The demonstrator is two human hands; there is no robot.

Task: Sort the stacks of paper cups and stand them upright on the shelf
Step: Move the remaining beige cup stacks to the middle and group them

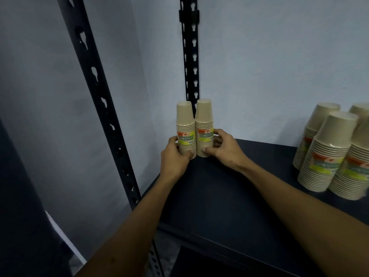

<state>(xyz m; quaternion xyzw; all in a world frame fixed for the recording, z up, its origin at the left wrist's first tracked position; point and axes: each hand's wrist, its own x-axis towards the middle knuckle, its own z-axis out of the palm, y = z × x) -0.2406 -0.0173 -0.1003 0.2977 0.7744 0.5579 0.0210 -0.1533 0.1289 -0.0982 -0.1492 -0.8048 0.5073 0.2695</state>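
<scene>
— Hands first: what are yours doing?

— Your left hand (175, 154) curls round the left cup stack (185, 128), thumb at its base. Your right hand (221, 148) grips the right cup stack (204, 126), fingers wrapped behind it, thumb in front low down.

— Where do the stacks stand?

— Upright, bases up, touching each other in the back left corner of the dark shelf (229, 196), by the rear post (190, 56). Both your forearms reach forward, converging. More cup stacks (331, 152) stand well apart on your right.
</scene>
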